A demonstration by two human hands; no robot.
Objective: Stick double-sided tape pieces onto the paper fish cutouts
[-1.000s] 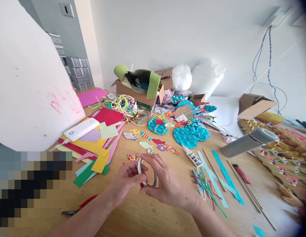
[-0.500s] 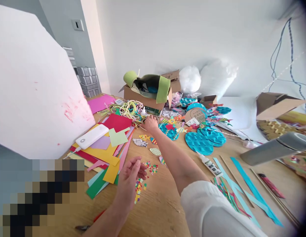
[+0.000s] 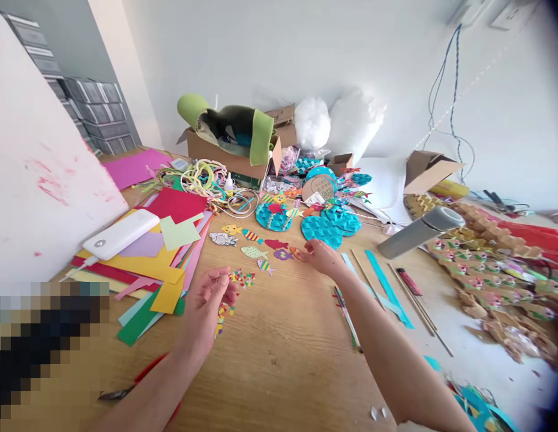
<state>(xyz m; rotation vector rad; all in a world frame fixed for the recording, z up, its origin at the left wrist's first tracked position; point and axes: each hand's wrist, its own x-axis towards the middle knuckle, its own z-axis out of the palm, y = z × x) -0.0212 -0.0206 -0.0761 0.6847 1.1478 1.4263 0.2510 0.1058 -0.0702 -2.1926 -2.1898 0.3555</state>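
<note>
My left hand (image 3: pixel 213 294) hovers beside the small confetti pieces (image 3: pixel 243 278), its fingers loosely curled and apart with nothing visible in them. At the right end of the group of paper fish, my right hand (image 3: pixel 321 255) has its fingertips at an orange fish (image 3: pixel 299 253); whether it grips the fish is unclear. Nearby lie a red fish (image 3: pixel 276 244), a purple fish (image 3: pixel 283 255), a pale green dotted fish (image 3: pixel 254 252) and a grey-white fish (image 3: pixel 224 239). Blue textured discs (image 3: pixel 324 230) lie just behind my right hand.
Coloured paper sheets (image 3: pixel 171 275) and a white power bank (image 3: pixel 121 234) lie left. Red-handled scissors (image 3: pixel 148 369) are near my left forearm. A grey bottle (image 3: pixel 420 231), blue strips (image 3: pixel 389 288) and sticks stand or lie right. A cardboard box (image 3: pixel 216 152) is behind.
My right hand has moved from the cords at the back to the orange fish, nearer and to the right. The view has turned right, and my left hand keeps a similar pose.
</note>
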